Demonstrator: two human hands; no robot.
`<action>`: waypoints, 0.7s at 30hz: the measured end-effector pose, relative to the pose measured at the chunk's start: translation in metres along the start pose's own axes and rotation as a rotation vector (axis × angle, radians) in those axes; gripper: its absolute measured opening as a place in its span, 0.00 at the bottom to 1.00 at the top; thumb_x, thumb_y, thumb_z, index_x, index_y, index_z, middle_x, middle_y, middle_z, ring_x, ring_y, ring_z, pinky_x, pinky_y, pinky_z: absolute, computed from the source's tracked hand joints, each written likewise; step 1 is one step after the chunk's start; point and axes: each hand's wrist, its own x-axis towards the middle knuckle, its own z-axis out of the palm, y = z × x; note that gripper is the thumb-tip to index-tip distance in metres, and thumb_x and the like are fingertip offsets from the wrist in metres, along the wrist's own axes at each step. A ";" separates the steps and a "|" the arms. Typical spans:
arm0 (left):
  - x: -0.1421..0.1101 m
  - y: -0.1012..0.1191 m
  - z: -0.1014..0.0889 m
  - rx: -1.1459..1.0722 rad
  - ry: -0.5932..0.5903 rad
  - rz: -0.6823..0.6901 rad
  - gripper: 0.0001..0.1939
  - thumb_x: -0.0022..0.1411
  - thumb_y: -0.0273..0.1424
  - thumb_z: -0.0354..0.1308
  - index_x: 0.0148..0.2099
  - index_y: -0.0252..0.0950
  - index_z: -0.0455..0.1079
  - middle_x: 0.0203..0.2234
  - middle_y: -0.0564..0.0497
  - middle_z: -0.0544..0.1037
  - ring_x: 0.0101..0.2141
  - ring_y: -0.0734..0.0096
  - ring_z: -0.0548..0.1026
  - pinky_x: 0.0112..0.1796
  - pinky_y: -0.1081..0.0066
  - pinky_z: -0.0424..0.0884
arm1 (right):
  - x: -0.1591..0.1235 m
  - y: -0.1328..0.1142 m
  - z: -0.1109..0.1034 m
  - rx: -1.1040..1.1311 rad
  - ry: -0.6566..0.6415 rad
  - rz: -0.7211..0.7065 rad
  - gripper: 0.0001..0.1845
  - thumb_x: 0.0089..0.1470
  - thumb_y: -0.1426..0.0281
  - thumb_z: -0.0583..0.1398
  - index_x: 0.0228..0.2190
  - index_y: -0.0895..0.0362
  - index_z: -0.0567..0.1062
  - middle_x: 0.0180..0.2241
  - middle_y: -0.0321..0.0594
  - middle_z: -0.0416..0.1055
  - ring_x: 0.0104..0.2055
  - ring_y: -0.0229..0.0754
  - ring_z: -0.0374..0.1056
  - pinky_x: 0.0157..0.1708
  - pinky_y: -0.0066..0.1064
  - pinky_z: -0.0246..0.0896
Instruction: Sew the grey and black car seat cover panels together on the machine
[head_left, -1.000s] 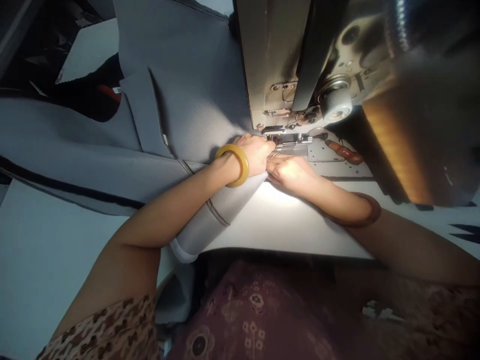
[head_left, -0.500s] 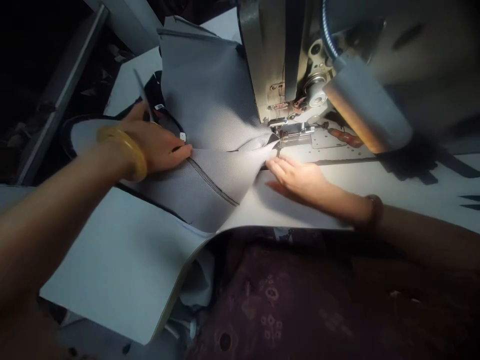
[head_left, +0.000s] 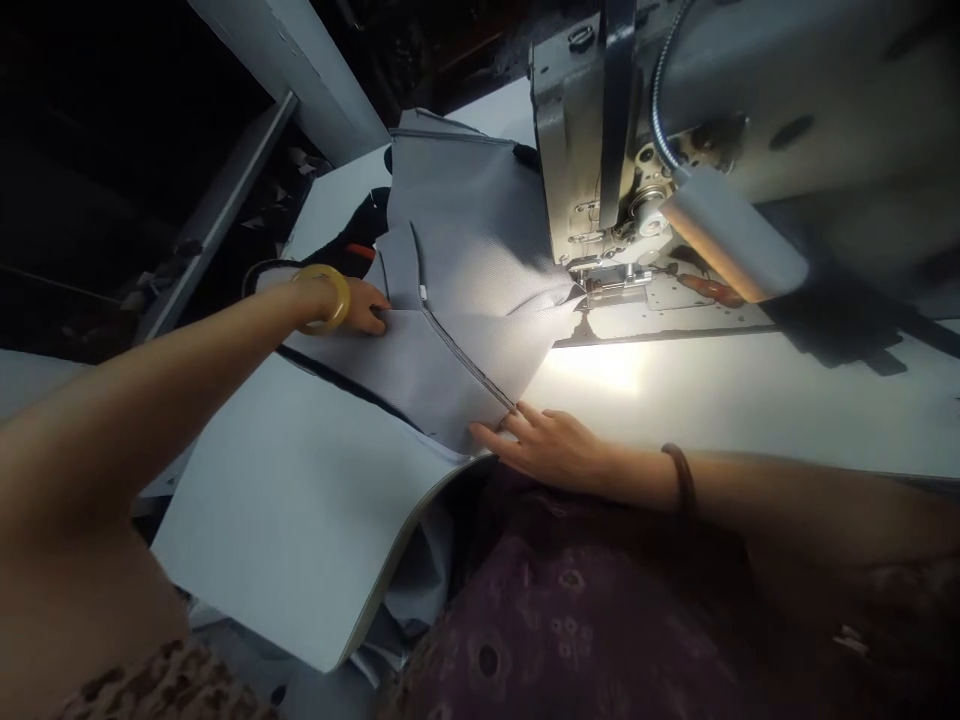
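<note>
A grey textured fabric panel (head_left: 465,290) with a dark stitched seam lies on the white sewing table (head_left: 712,390), running from the table's front edge up under the presser foot (head_left: 609,276) of the sewing machine (head_left: 600,130). My left hand (head_left: 366,305), with a yellow bangle on the wrist, is stretched out far left and pinches the fabric's left edge. My right hand (head_left: 547,440), a dark bracelet on its wrist, rests at the near corner of the fabric by the table's front edge, its fingers closed on that corner.
A lamp (head_left: 731,235) on a flexible neck lights the needle area. A brown-handled tool (head_left: 705,290) lies right of the presser foot. Dark cloth (head_left: 352,240) sits behind the fabric. A metal frame (head_left: 217,215) stands at the back left. My patterned skirt (head_left: 570,620) is below the table edge.
My right hand has slid from beside the presser foot back to the table's front edge. My left hand has moved further left along the fabric's edge. The fabric has been pulled toward me.
</note>
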 end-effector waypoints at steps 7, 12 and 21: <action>-0.094 0.030 -0.001 0.127 0.086 0.017 0.10 0.60 0.33 0.48 0.36 0.39 0.70 0.20 0.56 0.70 0.20 0.77 0.58 0.25 0.74 0.51 | -0.002 0.001 0.012 -0.119 0.052 -0.121 0.18 0.60 0.76 0.49 0.52 0.59 0.64 0.33 0.46 0.72 0.32 0.40 0.68 0.28 0.30 0.59; -0.043 0.026 0.026 -0.345 -0.106 0.178 0.22 0.66 0.31 0.38 0.60 0.40 0.59 0.34 0.53 0.75 0.32 0.75 0.70 0.36 0.76 0.63 | -0.015 -0.001 0.016 -0.169 0.126 -0.128 0.18 0.60 0.76 0.49 0.50 0.62 0.66 0.39 0.53 0.73 0.41 0.46 0.70 0.34 0.34 0.63; -0.014 0.026 0.024 0.292 0.190 0.471 0.16 0.66 0.28 0.46 0.32 0.29 0.73 0.34 0.43 0.73 0.40 0.62 0.69 0.45 0.64 0.64 | -0.015 -0.013 0.009 -0.122 0.040 -0.032 0.20 0.60 0.72 0.50 0.53 0.64 0.65 0.40 0.53 0.72 0.42 0.50 0.69 0.35 0.37 0.63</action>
